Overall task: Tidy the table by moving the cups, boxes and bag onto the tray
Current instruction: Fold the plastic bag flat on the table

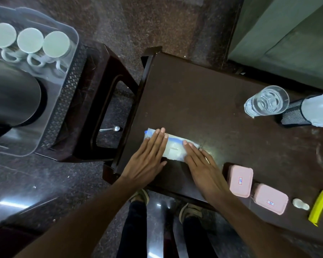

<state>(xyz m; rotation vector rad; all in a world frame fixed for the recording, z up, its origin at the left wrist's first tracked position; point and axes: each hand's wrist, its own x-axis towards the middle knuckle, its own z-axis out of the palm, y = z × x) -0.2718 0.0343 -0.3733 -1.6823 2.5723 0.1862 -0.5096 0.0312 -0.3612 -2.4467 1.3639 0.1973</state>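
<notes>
A white bag with a blue stripe point(175, 146) lies flat on the dark brown table point(203, 101). My left hand point(147, 159) rests palm down on its left end, fingers together and straight. My right hand point(201, 164) lies flat on its right end. Neither hand grips it. Two pink boxes point(241, 180) point(270, 201) sit to the right near the table's front edge. On the left, a clear tray point(71, 53) on a dark stool holds three upturned white cups point(2, 35) point(30, 40) point(56, 44).
A steel kettle point(13, 101) fills the tray's near half. A glass of water point(267, 101), a black mesh holder point(295, 114), a yellow object point(319, 207) and small white pieces point(300, 203) are on the table's right. A spoon point(110, 129) lies on the floor under the stool.
</notes>
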